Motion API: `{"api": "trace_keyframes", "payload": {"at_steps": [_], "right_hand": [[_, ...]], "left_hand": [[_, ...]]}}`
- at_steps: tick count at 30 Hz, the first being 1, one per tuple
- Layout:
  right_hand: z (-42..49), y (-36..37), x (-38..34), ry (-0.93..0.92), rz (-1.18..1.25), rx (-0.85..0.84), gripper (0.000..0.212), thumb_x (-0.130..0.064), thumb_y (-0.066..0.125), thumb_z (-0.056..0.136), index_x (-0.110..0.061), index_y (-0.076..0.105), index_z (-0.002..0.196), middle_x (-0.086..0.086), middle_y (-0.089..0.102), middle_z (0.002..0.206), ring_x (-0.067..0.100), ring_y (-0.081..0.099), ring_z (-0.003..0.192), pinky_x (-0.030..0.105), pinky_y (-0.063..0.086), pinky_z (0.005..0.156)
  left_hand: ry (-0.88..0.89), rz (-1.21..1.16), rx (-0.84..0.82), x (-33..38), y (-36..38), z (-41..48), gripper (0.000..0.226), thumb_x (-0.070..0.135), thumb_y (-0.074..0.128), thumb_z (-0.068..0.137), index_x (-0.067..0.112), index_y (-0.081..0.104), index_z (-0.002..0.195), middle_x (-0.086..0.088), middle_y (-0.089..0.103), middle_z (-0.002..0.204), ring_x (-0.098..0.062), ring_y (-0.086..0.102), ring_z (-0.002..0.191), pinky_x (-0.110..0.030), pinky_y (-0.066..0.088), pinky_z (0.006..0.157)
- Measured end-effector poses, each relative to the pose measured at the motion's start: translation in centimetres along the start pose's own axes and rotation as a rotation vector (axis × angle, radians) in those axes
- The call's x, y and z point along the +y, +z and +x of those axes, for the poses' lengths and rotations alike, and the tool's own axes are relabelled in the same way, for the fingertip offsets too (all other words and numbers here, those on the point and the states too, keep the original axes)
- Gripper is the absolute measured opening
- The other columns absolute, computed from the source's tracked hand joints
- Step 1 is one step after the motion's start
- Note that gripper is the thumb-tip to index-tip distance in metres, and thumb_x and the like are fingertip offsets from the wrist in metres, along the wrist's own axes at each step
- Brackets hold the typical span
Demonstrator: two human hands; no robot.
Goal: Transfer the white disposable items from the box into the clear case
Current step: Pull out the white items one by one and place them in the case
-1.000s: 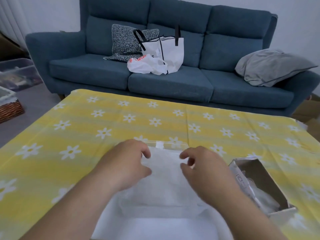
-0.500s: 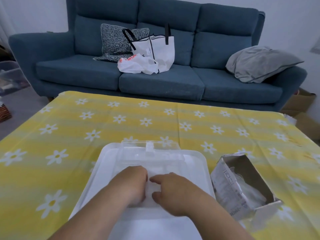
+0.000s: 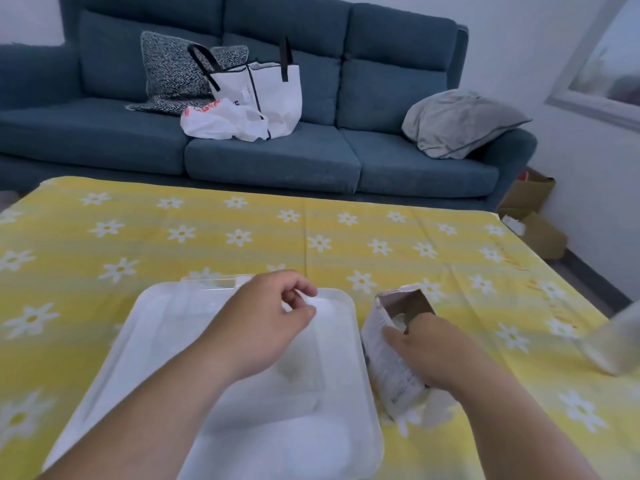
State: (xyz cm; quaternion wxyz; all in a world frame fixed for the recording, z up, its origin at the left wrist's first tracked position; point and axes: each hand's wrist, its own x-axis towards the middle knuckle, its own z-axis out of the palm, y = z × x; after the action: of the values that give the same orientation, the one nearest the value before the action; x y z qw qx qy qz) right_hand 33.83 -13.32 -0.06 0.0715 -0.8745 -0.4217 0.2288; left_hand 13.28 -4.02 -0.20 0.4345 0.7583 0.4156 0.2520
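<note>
- Gripping the white cardboard box [image 3: 383, 358] in my right hand [image 3: 426, 348].
- Curling my left hand [image 3: 264, 323] over the clear plastic case [image 3: 147, 341]; I cannot tell if it is holding anything.

Two hands [image 3: 263, 327] [image 3: 429, 355], one box [image 3: 382, 362], one clear case [image 3: 301, 375]

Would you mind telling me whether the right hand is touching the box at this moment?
Touching. The head view shows the right hand with its thumb pressed against the printed side of the box and its fingers reaching into the open top.
</note>
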Motion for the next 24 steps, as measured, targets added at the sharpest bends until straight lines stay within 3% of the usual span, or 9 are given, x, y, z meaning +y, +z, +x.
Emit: {"api": "trace_keyframes", "payload": {"at_steps": [3, 6, 9, 11, 14, 17, 19, 24], "right_hand": [[-0.3, -0.8, -0.1, 0.008, 0.050, 0.150, 0.040, -0.033, 0.051, 0.094, -0.014, 0.048, 0.059, 0.000, 0.054, 0.053, 0.016, 0.052, 0.048, 0.024, 0.035, 0.045], [-0.6, -2.0, 0.0, 0.004, 0.069, 0.284, 0.041, -0.024, 0.052, 0.091, -0.012, 0.043, 0.053, 0.006, 0.058, 0.053, 0.022, 0.049, 0.049, 0.027, 0.031, 0.044], [-0.8, -2.8, 0.3, 0.019, 0.073, 0.397, 0.041, -0.018, 0.053, 0.087, -0.015, 0.037, 0.049, 0.003, 0.043, 0.045, 0.021, 0.034, 0.045, 0.027, 0.023, 0.043], [-1.0, -3.3, 0.6, 0.007, 0.119, 0.479, 0.035, -0.013, 0.053, 0.081, -0.013, 0.043, 0.047, 0.006, 0.050, 0.044, 0.023, 0.037, 0.045, 0.025, 0.027, 0.043], [-1.4, -4.0, 0.9, -0.058, 0.254, 0.567, 0.026, -0.012, 0.061, 0.080, -0.022, 0.066, 0.057, -0.003, 0.065, 0.054, 0.017, 0.053, 0.048, 0.022, 0.037, 0.044], [-2.0, -4.3, 0.5, -0.186, 0.519, 0.624, 0.020, -0.011, 0.072, 0.081, -0.028, 0.072, 0.071, -0.010, 0.066, 0.062, 0.003, 0.055, 0.050, 0.011, 0.039, 0.044], [-2.3, -4.4, 0.2, -0.301, 0.664, 0.626, 0.020, -0.009, 0.075, 0.081, -0.028, 0.073, 0.078, -0.008, 0.068, 0.065, -0.001, 0.056, 0.058, 0.007, 0.043, 0.053], [-3.3, -3.6, -0.9, -0.442, 0.783, 0.486, 0.022, -0.008, 0.079, 0.080, -0.029, 0.075, 0.079, -0.009, 0.074, 0.075, 0.016, 0.066, 0.071, 0.026, 0.055, 0.067]], "left_hand": [[0.044, -0.021, -0.100, 0.5, 2.3, -0.2, 0.017, 0.022, 0.062, 0.093, 0.037, 0.065, 0.101, 0.013, 0.065, 0.090, -0.004, 0.056, 0.059, -0.029, 0.049, 0.058], [0.061, 0.007, -0.144, 0.8, 3.7, -0.3, 0.017, 0.023, 0.062, 0.092, 0.038, 0.065, 0.101, 0.015, 0.065, 0.092, -0.002, 0.055, 0.060, -0.019, 0.042, 0.058], [0.050, 0.014, -0.159, 1.2, 4.3, -0.3, 0.015, 0.024, 0.062, 0.092, 0.037, 0.065, 0.100, 0.015, 0.066, 0.091, -0.001, 0.055, 0.061, -0.018, 0.042, 0.059], [0.045, 0.003, -0.155, 1.3, 4.4, -0.3, 0.014, 0.024, 0.063, 0.092, 0.035, 0.066, 0.099, 0.014, 0.066, 0.092, -0.002, 0.055, 0.062, -0.019, 0.043, 0.061], [0.034, -0.031, -0.148, 1.6, 4.4, -0.3, 0.012, 0.024, 0.064, 0.092, 0.034, 0.068, 0.098, 0.013, 0.067, 0.092, -0.004, 0.056, 0.064, -0.024, 0.049, 0.066], [0.022, -0.085, -0.148, 1.9, 4.5, -0.4, 0.013, 0.023, 0.064, 0.092, 0.034, 0.068, 0.097, 0.009, 0.067, 0.091, -0.016, 0.063, 0.072, -0.037, 0.055, 0.077], [0.020, -0.139, -0.144, 2.2, 4.5, -0.5, 0.014, 0.024, 0.064, 0.093, 0.034, 0.067, 0.101, 0.006, 0.067, 0.091, -0.022, 0.066, 0.079, -0.043, 0.057, 0.081], [0.014, -0.340, -0.133, 3.0, 4.5, -0.8, 0.027, 0.036, 0.050, 0.100, 0.038, 0.059, 0.125, 0.003, 0.071, 0.103, -0.006, 0.068, 0.090, -0.033, 0.058, 0.087]]}}
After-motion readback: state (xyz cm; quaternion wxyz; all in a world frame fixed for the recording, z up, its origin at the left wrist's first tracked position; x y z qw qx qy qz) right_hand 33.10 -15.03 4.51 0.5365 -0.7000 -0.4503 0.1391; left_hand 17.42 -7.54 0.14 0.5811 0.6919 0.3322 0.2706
